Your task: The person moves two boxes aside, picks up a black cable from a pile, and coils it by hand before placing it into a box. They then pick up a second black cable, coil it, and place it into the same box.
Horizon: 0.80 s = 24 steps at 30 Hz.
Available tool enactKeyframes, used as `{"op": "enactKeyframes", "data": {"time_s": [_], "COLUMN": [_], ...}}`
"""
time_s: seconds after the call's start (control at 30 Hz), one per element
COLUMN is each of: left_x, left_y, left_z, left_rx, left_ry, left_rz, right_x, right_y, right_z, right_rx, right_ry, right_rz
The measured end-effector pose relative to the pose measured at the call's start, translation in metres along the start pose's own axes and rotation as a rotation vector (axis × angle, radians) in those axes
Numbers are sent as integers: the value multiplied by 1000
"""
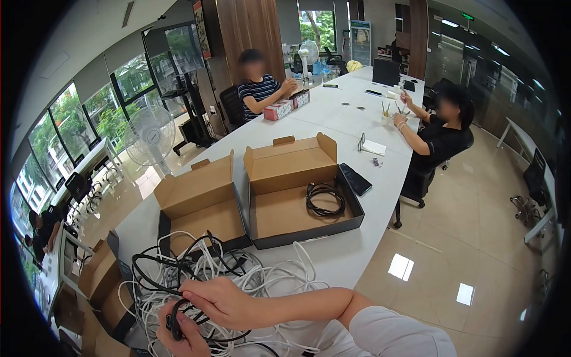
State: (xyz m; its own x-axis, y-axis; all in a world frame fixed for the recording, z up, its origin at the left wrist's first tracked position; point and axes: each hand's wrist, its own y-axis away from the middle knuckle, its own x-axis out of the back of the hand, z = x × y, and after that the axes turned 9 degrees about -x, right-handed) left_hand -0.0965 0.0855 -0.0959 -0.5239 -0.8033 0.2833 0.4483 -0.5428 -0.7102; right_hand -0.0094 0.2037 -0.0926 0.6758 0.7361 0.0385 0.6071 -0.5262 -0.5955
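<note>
My left hand (190,338) is closed around the plug end of a black cable (172,320), with the connector pointing up between thumb and fingers. Right above it, my right hand (225,300) pinches the same dark cable, and its loops (156,260) rise to the left. Both hands are over a tangled heap of white cables (282,278) with some black ones mixed in. Just beyond the heap stands an open cardboard box (205,220). To its right, a second open box (279,217) holds a coiled black cable (326,200).
Another open box (101,271) lies at the left table edge. A phone (355,179) rests beside the right box. Two people sit farther along the white table (321,128), one near red-and-white boxes (285,107). A standing fan (150,137) is left of the table.
</note>
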Motion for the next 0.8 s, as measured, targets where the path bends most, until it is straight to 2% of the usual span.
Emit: {"op": "enactKeyframes", "data": {"time_s": [0.23, 0.33, 0.43, 0.5, 0.57, 0.63, 0.67, 0.73, 0.8], "left_x": [1, -6, 3, 6, 13, 17, 18, 14, 16], "left_y": [-1, -1, -2, -7, -11, -11, -12, -16, -17], "left_z": [-3, 5, 0, 3, 8, 9, 9, 9, 7], "left_rx": [-21, -21, 46, -37, -58, 17, 54, -34, -91], "left_ry": [52, 82, 156, -49, -204, -116, -70, -177, -253], "left_rz": [-78, -25, -29, 17, 42, 50, 57, 88, 68], "right_x": [15, 22, 31, 45, 51, 81, 97, 126, 130], "right_y": [-3, -5, -10, -16, -17, -20, -13, 1, 5], "right_z": [-12, -11, -13, -14, -19, -29, -31, -32, -33], "right_rx": [-30, -50, 95, 158, -18, 40, 4, -70, 213], "right_ry": [3, 36, 9, 125, -306, -546, -585, -653, -634], "right_rz": [-57, -100, -23, 125, 378, 424, 263, -61, -662]}}
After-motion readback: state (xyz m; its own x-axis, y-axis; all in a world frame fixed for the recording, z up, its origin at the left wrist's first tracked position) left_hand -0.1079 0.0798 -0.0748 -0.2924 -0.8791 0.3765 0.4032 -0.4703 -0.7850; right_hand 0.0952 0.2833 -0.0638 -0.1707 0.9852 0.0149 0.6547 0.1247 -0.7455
